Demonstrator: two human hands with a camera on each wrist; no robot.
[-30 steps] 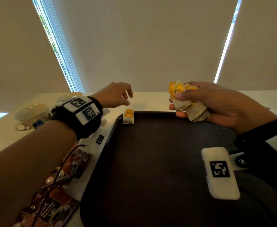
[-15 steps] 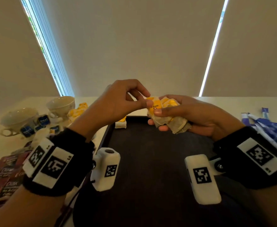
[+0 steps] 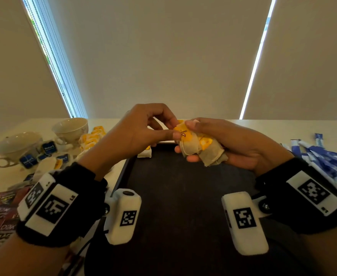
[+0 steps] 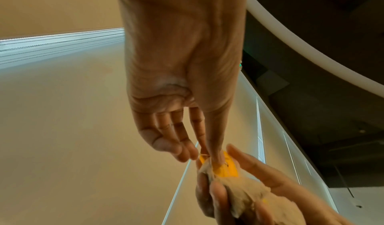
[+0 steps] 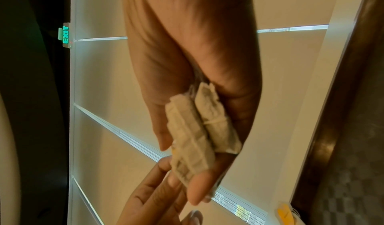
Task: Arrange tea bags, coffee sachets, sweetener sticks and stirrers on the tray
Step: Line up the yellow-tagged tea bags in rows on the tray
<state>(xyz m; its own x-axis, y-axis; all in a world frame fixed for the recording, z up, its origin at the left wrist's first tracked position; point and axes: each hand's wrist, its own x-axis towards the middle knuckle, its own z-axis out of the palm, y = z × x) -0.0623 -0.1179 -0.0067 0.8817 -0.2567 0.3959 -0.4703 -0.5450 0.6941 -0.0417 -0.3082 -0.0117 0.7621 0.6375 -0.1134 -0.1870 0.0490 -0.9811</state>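
Above the far end of the dark rectangular tray, the right hand cups a bunch of beige paper tea bags with yellow tags. The left hand pinches one yellow tag between thumb and forefinger — best drawn out slowly, the right hand's hold firm, beside the lone bag already lying on the tray.

Bunch of beige tea bags w/ yellow tags, held above dark tray, one bag at tray's far-left corner
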